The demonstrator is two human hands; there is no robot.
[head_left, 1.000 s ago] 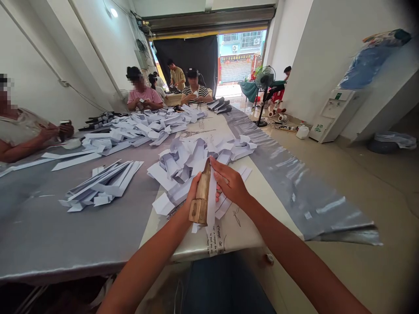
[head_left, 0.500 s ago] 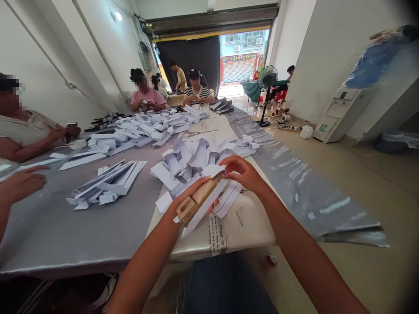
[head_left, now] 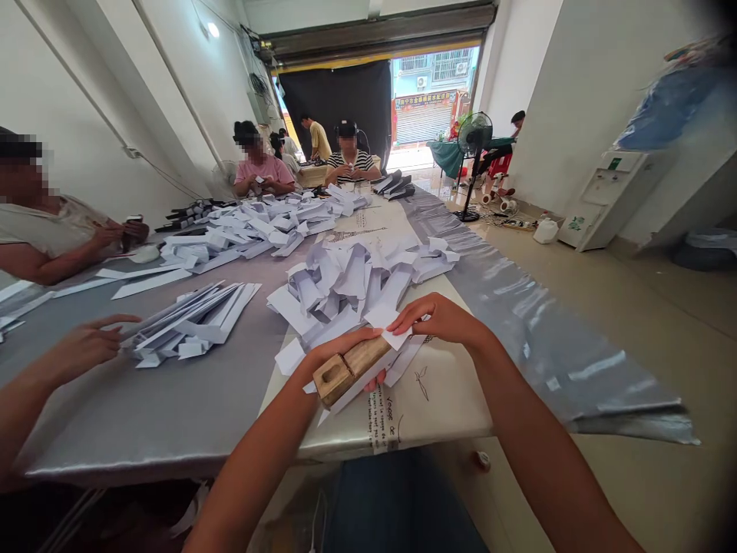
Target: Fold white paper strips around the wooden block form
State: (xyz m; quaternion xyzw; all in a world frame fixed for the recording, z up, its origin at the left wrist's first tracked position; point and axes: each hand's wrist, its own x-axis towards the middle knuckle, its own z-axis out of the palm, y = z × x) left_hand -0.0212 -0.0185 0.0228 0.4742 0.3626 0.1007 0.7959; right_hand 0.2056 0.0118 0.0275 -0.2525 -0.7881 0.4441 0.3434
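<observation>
My left hand point(head_left: 332, 347) is wrapped round a wooden block point(head_left: 360, 367) with a hole in its near end. White paper point(head_left: 348, 397) lies along the block's side, held in the same grip. At the far end, my right hand point(head_left: 436, 316) pinches a white flap point(head_left: 397, 339) of paper over the top of the wood, fingers pressed together. Just beyond both hands is a heap of folded white paper pieces point(head_left: 339, 286); some sheets stick out beneath the block. Part of my left fingers is hidden under the block.
From the left, a co-worker's hand point(head_left: 95, 349) reaches to a stack of folded paper point(head_left: 199, 322). A larger paper heap point(head_left: 259, 223) and dark pieces point(head_left: 394, 184) lie farther back on the table. Several people sit round it. A fan point(head_left: 475, 138) stands to the right.
My right hand has brought the paper flap down over the block's far end. The block's holed end now faces up more. The co-worker's hand has moved right to the paper stack.
</observation>
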